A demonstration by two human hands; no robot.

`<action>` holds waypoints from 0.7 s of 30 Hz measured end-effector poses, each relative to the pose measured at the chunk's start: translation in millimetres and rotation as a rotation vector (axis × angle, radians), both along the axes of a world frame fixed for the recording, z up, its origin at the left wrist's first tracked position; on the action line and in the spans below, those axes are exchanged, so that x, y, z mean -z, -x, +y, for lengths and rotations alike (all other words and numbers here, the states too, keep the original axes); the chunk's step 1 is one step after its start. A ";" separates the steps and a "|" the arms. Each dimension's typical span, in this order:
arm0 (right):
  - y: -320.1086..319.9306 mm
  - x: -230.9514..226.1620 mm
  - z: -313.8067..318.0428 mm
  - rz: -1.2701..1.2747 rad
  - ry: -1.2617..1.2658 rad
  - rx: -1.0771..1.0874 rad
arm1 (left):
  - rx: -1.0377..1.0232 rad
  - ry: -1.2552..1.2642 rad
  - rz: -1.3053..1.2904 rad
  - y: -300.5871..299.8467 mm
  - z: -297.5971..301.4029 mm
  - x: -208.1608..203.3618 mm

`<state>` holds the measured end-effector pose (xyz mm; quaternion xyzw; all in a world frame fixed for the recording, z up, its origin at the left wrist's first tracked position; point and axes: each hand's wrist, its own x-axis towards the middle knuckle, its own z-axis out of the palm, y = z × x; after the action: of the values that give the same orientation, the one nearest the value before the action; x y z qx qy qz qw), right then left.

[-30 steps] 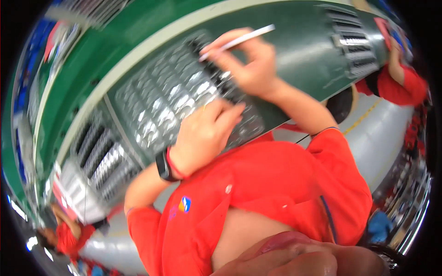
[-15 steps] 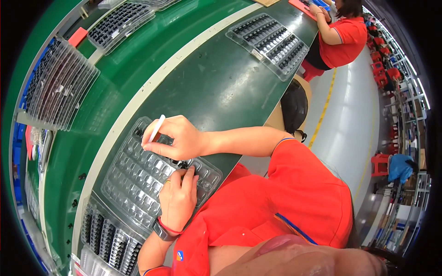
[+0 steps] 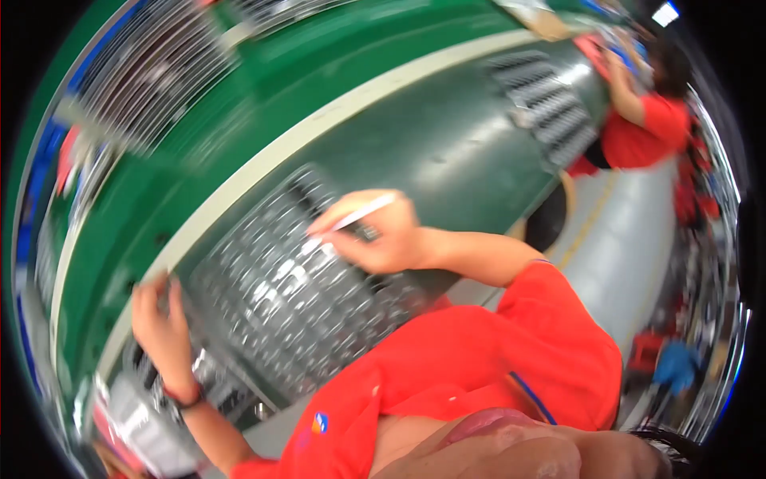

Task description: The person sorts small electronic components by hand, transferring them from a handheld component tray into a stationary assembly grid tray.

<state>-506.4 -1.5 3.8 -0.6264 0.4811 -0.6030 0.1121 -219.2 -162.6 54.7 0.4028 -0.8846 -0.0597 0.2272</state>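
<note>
My right hand (image 3: 383, 231), its fingers closed, grips a slim white pen-like tool (image 3: 369, 210) over the far side of a clear plastic tray (image 3: 279, 287). The tray has rows of moulded pockets; a few dark parts sit along its far edge, though blur hides their shape. My left hand (image 3: 163, 327) is off the tray, at the pale edge strip (image 3: 195, 249) of the table beside the green belt. Its fingers look stretched and apart, somewhat smeared, with no object visible in them. Close to its fingertips is a small dark part (image 3: 132, 285).
A second tray (image 3: 227, 383) with dark parts lies below my left forearm. Farther along the dark green table (image 3: 431, 152) is a filled tray (image 3: 546, 108). Stacked clear trays (image 3: 163, 72) stand across the green belt (image 3: 271, 120). A co-worker in red (image 3: 646, 132) works at the far end.
My left hand has left the tray and moved left to the belt side. My right hand still holds the white tool, which now slants lower. The whole view has shifted and blurred.
</note>
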 end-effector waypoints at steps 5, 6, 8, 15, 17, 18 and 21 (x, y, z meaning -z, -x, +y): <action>2.7 2.9 0.0 0.089 -0.031 -0.083 | -0.295 0.048 0.066 -74.2 -104.7 26.1; 4.6 4.4 2.3 0.119 -0.029 -0.107 | -0.377 0.043 -0.005 -85.9 -124.7 30.6; 3.2 7.4 9.3 0.018 -0.032 -0.115 | -0.418 0.042 0.020 -108.6 -156.2 41.1; 5.8 11.7 3.8 -0.016 -0.045 -0.102 | -0.366 -0.248 -0.096 -101.7 -177.7 63.6; 5.7 10.8 3.8 0.026 -0.048 -0.100 | -0.345 -0.294 -0.091 -103.4 -178.3 67.3; 5.6 9.9 4.3 0.026 -0.051 -0.093 | -0.326 -0.341 -0.084 -102.2 -177.4 68.3; 5.7 9.5 4.9 0.025 -0.062 -0.093 | -0.434 -0.349 0.159 -85.9 -157.7 55.3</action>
<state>-512.1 3.4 -5.7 -0.6517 0.4714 -0.5741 0.1533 -133.3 -320.3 -0.5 0.6097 -0.7336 -0.1923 0.2306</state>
